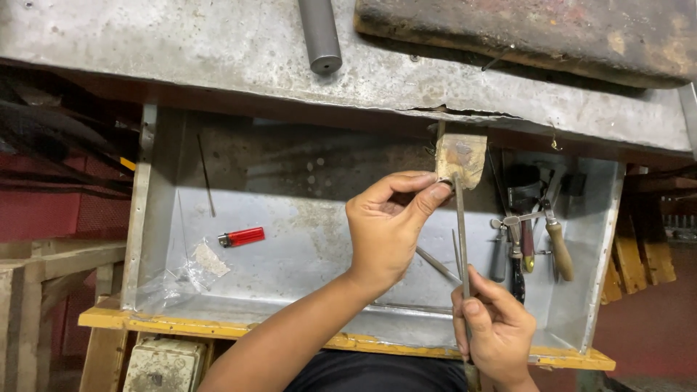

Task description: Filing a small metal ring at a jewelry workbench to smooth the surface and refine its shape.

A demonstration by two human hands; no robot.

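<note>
Right hand (494,327), near front edge of the metal tray (305,254), fingers closed round a thin file (461,232) that slants up to the wooden peg (462,158) at the bench's (218,58) front edge. Left hand (388,225) pinches something small against the peg; too small to tell what. Filing step looks in hand; next stroke needs a steady pinch, judging by the grip. Red lighter (242,237) lies on the tray's left, hand tools (534,239) at the right wall, grey rod (320,35) on the bench top.
</note>
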